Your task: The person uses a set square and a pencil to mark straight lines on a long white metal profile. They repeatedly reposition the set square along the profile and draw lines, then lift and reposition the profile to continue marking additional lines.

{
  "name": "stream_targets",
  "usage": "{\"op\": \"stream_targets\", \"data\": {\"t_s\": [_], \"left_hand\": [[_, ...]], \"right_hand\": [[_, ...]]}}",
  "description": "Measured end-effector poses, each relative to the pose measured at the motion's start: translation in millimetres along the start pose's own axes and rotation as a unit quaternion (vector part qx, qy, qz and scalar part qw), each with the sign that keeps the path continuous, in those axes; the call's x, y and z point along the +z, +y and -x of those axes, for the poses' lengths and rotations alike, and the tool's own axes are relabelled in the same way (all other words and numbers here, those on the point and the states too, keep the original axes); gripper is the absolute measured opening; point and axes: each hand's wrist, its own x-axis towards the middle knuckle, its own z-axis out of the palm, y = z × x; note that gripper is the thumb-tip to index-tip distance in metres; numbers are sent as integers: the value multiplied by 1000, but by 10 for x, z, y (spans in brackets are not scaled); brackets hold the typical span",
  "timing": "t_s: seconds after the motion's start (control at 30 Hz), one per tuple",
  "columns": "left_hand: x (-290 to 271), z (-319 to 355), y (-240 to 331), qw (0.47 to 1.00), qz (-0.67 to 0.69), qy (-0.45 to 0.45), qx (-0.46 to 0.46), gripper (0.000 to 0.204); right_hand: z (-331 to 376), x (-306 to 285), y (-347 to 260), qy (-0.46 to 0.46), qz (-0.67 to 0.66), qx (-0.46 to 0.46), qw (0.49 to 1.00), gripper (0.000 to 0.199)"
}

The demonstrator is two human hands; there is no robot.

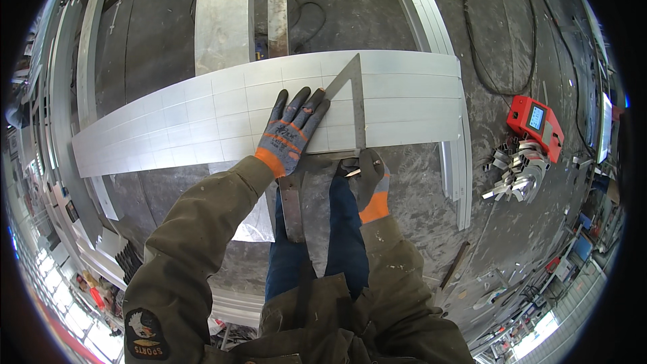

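A long pale metal panel, ruled with a grid of thin lines, lies across the view in front of me. On it rests a metal triangle square, its tip near the far edge and its base along the near edge. My left hand, in a grey and orange glove, lies flat on the panel with fingers stretched out, reaching the slanted side of the square. My gloved right hand is closed at the square's near right corner. A thin pale stick shows at its fingers; the rest of it is hidden.
Metal beams run beneath and beyond the panel. At the right stand a red box with a screen and a pile of bent metal offcuts. A black cable loops over the dark floor. A flat bar extends toward me below my left hand.
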Motion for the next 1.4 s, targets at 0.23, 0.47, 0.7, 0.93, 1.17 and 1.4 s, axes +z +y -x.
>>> {"op": "stream_targets", "data": {"t_s": [0.23,0.47,0.7,0.93,1.17,1.4], "left_hand": [[-16,-1,10,1000,3,-10,-4,96],[-90,1,35,1000,-7,-28,-2,94],[-92,-6,37,1000,-5,-26,-2,96],[-69,2,40,999,-33,-4,3,101],[-52,7,42,999,-32,11,-4,93],[-38,4,43,999,-39,2,-7,83]], "right_hand": [[-12,-34,-40,-6,18,14,1000,23],[191,-196,-311,-4,257,-13,966,31],[32,-91,-1190,-44,260,-144,954,19],[-886,553,-1356,-90,237,-285,924,22],[-1163,590,-1283,-89,254,-202,942,33],[-1232,527,-1214,-105,316,-277,901,39]]}}
